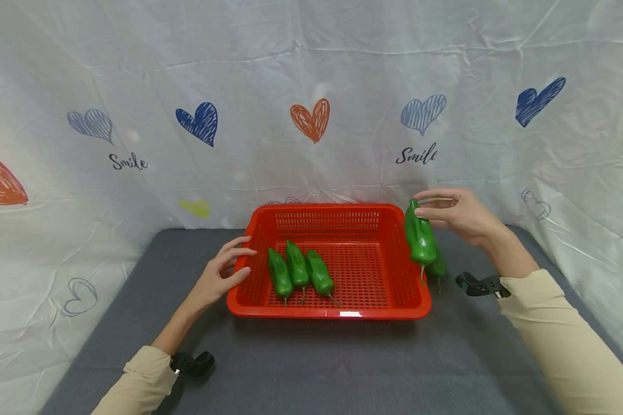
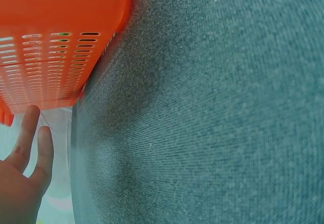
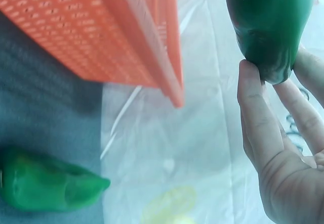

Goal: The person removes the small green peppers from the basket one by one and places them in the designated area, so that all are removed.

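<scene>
Nearest, the right sleeve [image 1: 560, 337] leads to the right hand [image 1: 456, 214], fingers pinching a green pepper [image 1: 420, 239] by its tip; its long axis hangs toward six o'clock, the red basket [image 1: 301, 312] at eight; the left hand [image 1: 223, 268], fingers apart, is farther, by the basket's nine-o'clock rim.

White cloth [image 1: 259, 69] at the back bears "Smile" [image 1: 128, 162] in black script at left, below a blue-grey heart [image 1: 90, 124], and a second "Smile" [image 1: 417, 154] at right, below a similar heart [image 1: 423, 113]; dark script [image 3: 290, 125] in the right wrist view is too hidden to read
</scene>
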`<state>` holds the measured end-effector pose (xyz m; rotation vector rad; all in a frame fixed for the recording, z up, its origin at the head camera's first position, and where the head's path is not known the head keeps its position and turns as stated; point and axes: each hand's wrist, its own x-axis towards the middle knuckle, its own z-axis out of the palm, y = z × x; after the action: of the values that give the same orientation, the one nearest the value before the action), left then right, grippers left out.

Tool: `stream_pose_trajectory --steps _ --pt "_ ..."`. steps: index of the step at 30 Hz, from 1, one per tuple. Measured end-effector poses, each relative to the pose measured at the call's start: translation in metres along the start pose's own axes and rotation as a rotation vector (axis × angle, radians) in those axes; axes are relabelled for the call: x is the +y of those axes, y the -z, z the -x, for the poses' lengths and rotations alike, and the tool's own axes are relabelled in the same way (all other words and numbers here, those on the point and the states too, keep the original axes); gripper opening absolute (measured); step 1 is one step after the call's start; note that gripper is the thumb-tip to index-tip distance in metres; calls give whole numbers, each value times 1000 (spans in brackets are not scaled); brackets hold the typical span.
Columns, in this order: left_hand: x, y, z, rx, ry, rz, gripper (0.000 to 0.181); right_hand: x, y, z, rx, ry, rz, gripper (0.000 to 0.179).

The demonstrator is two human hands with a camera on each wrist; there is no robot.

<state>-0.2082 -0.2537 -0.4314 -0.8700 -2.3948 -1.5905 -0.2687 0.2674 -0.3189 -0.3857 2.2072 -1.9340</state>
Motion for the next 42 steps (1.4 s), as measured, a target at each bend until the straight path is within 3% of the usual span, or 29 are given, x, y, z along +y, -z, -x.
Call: stream_pose_trajectory --steps 6,13,22,33,42 --pt "1 0 0 1 -2 -1 36 8 15 4 6 -4 -34 32" --pt "2 0 0 1 -2 0 37 19 29 5 79 -29 4 32" --pt "4 1 -1 4 14 3 37 42 53 7 53 -57 -31 34" --pt "2 1 -1 1 14 14 37 69 74 11 67 -125 125 47" --pt "3 0 -1 -5 -1 21 37 95 90 12 38 -149 170 57"
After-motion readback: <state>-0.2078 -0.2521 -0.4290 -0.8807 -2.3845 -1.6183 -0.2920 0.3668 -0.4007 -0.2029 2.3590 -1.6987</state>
